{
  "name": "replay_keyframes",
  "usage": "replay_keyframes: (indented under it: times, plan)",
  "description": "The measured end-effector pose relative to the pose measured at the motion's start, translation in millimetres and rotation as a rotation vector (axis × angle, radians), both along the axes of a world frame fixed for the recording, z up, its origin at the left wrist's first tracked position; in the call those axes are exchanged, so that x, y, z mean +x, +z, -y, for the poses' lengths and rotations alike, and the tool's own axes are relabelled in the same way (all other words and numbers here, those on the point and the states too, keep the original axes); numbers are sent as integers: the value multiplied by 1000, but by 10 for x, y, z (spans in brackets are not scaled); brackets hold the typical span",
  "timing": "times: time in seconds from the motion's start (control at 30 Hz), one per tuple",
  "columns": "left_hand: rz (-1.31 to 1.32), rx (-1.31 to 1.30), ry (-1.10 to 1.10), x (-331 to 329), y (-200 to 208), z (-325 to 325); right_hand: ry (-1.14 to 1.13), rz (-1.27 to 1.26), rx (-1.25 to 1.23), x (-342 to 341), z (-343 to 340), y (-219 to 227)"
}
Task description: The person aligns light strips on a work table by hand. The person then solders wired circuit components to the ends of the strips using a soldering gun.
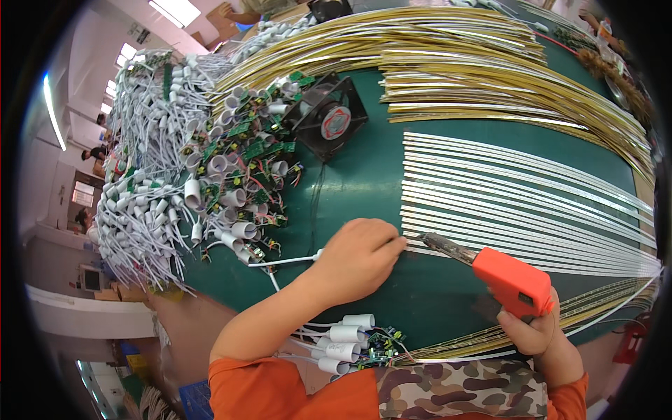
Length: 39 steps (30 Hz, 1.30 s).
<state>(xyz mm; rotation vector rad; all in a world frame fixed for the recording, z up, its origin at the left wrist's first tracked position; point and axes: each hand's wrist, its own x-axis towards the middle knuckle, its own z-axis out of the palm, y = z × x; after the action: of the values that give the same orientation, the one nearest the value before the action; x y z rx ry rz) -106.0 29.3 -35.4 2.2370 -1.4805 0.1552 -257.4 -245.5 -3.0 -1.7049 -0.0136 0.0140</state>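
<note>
My right hand point(533, 332) grips the handle of a red soldering gun point(513, 281). The gun's dark tip points left, at the left ends of a row of thin white LED-type strips point(518, 199) laid side by side on the green table point(357, 203). My left hand point(358, 253) is closed in a pinch right by that tip, at the end of one of the lower strips. What its fingers pinch is hidden. A white cable point(285, 262) with a small white end piece runs up to the back of this hand.
A heap of white cables and tubes with green circuit boards point(238, 161) covers the left side. Beside it stands a black fan point(327, 117). Bundles of yellow-edged strips point(483, 80) lie along the far side. Several white tubes with boards point(345, 334) sit at the near edge.
</note>
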Motion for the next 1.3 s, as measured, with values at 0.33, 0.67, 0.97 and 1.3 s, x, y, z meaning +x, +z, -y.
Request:
replay_keyframes:
  times: [0.33,0.67,0.97,1.3]
  plan:
    - [-271,461,293,-500,527,-620,15,13,21,-87,89,-153]
    - [-50,270,695,-584,521,-1341,-14,-70,62,-153,149,-197]
    - [-286,531,909,-825,405,-1712,-228,-167,161,-151,32,-147]
    - [-117,143,1508,-210,-161,-3638,-126,-139,137,-166,47,-250]
